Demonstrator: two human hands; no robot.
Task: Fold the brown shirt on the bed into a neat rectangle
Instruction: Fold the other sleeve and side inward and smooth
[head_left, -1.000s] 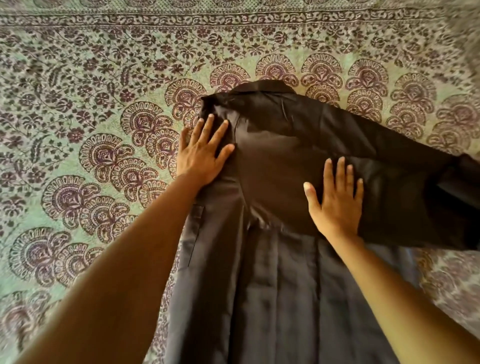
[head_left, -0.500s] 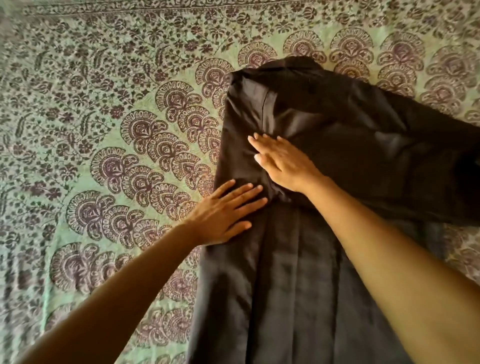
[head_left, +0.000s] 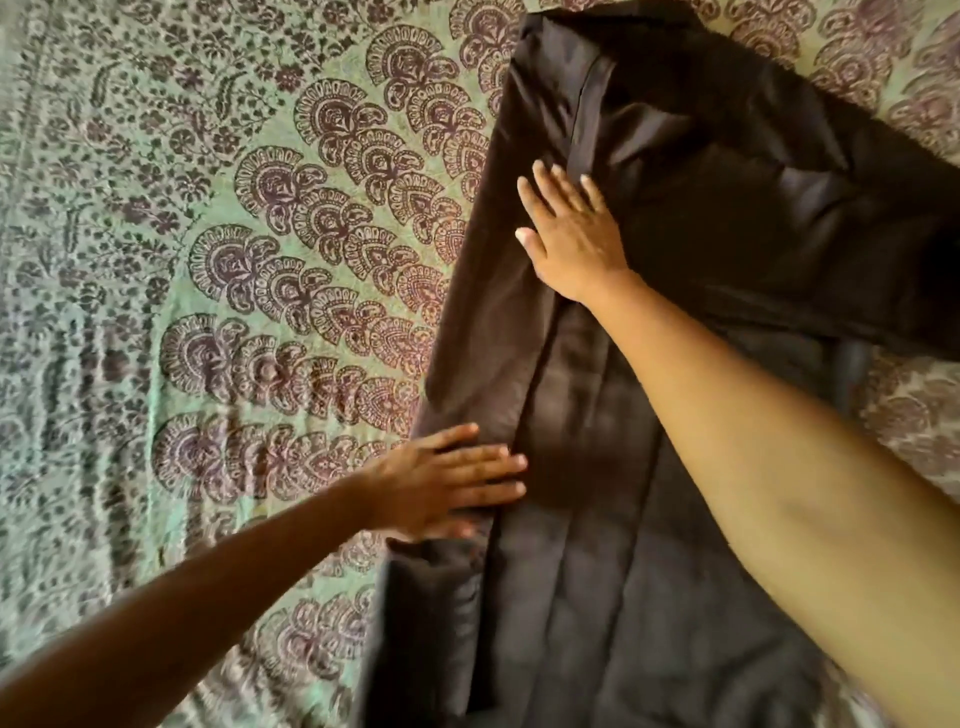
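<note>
The brown shirt (head_left: 649, 467) lies lengthwise on the patterned bedspread (head_left: 208, 260), its collar end toward the top edge of the view and its hem running out of the bottom, with one side panel already turned inward along a long straight crease and a sleeve (head_left: 831, 218) folded across its upper part toward the right. Neither hand grasps anything: the right hand (head_left: 571, 239) lies flat, fingers spread, on the shirt's upper left portion beside a raised seam, and the left hand (head_left: 452, 478) presses flat with fingers together on the shirt's left folded edge, lower down, its wrist over the bedspread. The likely trouble is that the folded panel slips or bows out of line, since the fabric looks smooth, thin and faintly glossy, and nothing but palm pressure holds it. A hard sideways stroke could drag the underlayer and raise ripples in the vertical pleats at the shirt's middle. The sleeve, sticking out past the shirt's right edge, may spoil the rectangle if left there. The bedspread, a matte cotton-like print of scalloped fan motifs on pale green, seems soft enough to bunch beneath the shirt and pull the crease askew.
</note>
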